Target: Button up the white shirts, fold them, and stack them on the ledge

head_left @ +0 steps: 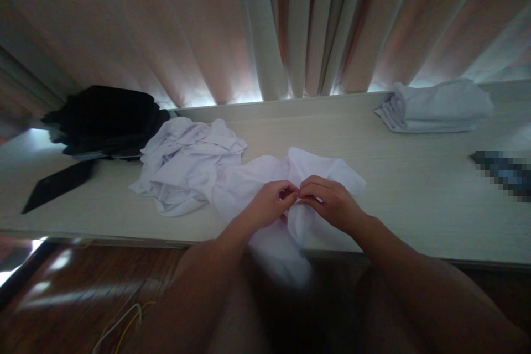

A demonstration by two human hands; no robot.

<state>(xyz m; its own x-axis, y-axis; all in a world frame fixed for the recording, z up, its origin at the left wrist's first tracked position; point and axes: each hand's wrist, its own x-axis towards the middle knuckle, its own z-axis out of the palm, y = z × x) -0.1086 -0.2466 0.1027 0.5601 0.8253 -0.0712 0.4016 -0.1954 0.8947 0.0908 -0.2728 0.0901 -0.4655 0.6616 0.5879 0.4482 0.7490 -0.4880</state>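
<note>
A white garment (319, 174) lies at the front of a pale wooden table (415, 199), part of it hanging over the near edge. My left hand (269, 204) and my right hand (332, 202) meet at its middle, fingertips touching, each pinching a fold of the white cloth. A crumpled heap of white clothes (186, 163) lies just left of the garment, touching it.
A folded white stack (435, 108) sits at the back right. A black pile of clothes (103, 119) and a flat black object (58, 185) lie at the left. A pixelated dark item (504, 171) is at the right edge. Curtains (290, 22) hang behind; wooden floor (83, 287) lies below.
</note>
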